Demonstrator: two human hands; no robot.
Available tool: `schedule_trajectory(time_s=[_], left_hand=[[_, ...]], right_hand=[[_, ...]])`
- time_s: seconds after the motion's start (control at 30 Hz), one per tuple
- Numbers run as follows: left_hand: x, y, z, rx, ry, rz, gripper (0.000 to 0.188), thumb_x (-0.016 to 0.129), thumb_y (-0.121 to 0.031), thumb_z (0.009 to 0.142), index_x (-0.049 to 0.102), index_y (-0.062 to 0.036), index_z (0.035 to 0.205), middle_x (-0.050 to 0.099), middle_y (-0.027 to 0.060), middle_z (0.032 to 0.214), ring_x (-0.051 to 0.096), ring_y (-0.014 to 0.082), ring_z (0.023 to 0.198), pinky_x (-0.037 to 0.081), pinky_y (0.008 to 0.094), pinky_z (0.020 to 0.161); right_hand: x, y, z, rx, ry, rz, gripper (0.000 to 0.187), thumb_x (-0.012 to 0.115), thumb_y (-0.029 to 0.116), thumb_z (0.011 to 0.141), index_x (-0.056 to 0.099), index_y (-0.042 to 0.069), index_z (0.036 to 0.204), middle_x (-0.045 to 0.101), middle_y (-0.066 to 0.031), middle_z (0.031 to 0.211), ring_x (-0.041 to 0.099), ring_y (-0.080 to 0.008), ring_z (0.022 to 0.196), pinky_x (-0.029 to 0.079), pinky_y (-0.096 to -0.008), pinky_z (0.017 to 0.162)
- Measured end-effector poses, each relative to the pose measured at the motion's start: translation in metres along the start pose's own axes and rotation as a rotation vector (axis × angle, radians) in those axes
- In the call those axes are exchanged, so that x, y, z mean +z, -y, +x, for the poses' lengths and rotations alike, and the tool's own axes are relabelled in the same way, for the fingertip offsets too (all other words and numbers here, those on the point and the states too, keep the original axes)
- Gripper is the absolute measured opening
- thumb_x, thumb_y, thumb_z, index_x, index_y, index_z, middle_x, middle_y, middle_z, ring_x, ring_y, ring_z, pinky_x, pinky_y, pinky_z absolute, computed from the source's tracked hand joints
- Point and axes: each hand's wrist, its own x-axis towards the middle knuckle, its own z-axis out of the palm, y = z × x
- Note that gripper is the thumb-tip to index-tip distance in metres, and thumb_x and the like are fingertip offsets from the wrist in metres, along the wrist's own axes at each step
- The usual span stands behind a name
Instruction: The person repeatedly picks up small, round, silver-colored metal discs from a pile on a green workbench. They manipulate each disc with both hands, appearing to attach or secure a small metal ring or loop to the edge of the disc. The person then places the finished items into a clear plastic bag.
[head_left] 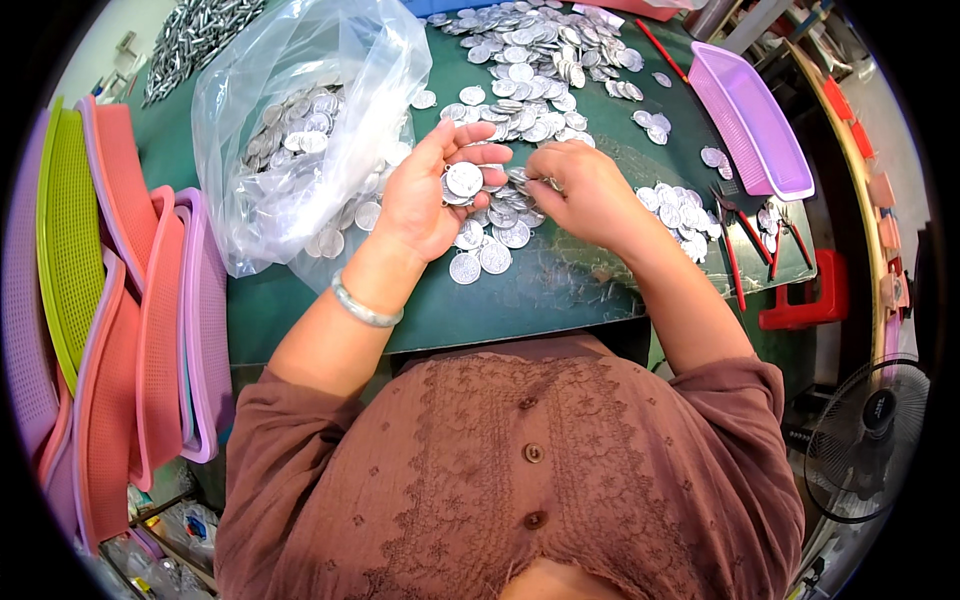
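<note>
My left hand [428, 190] is turned palm up beside a clear plastic bag, its fingers curled around a few round silver medallions [463, 180] with small loops at their edges. My right hand [577, 190] is just to the right, palm down over the edge of a loose heap, thumb and fingertips drawn together. What lies between those fingertips is hidden. Below and between the hands spreads a small pile of silver medallions [494, 255]. More of the same fill the plastic bag [300, 190] on the left, and a large heap [530, 75] covers the far middle of the table.
The green table [480, 315] also bears pliers [738, 215] with red handles, a purple basket [750, 120] and small medallion piles [675, 212] at right. Metal pieces [195, 45] lie far left. Stacked plastic baskets [110, 300] stand left; a red stool [815, 295] and fan [868, 435] right.
</note>
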Motion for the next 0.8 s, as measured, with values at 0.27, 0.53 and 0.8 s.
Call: schedule_trajectory(time_s=[0.27, 0.53, 0.8], left_hand=[[0.003, 0.002, -0.002, -0.018, -0.053, 0.163, 0.033, 0.041, -0.031, 0.089, 0.053, -0.0029, 0.102, 0.057, 0.0055, 0.075, 0.050, 0.0118, 0.059, 0.037, 0.0211, 0.048], [0.011, 0.002, -0.009, -0.218, 0.099, 0.209, 0.016, 0.053, -0.016, 0.083, 0.054, -0.0050, 0.095, 0.056, 0.0029, 0.071, 0.046, 0.0062, 0.056, 0.031, 0.0174, 0.044], [0.012, 0.007, -0.008, -0.047, 0.004, 0.206, 0.005, 0.054, -0.007, 0.081, 0.053, -0.0065, 0.085, 0.061, 0.0062, 0.076, 0.050, 0.0058, 0.055, 0.034, 0.0150, 0.042]], right_hand=[[-0.014, 0.012, -0.009, 0.096, -0.228, 0.168, 0.009, 0.060, 0.000, 0.072, 0.060, 0.000, 0.081, 0.059, -0.0096, 0.075, 0.057, -0.0207, 0.070, 0.044, -0.0279, 0.061], [-0.010, 0.016, -0.017, 0.107, -0.302, 0.455, 0.013, 0.061, 0.003, 0.074, 0.062, 0.003, 0.087, 0.062, -0.0084, 0.078, 0.059, -0.0172, 0.069, 0.046, -0.0261, 0.065], [-0.007, 0.014, -0.015, 0.502, -0.125, 0.928, 0.016, 0.058, 0.010, 0.078, 0.060, -0.003, 0.089, 0.059, -0.0020, 0.078, 0.053, -0.0065, 0.073, 0.043, -0.0211, 0.065]])
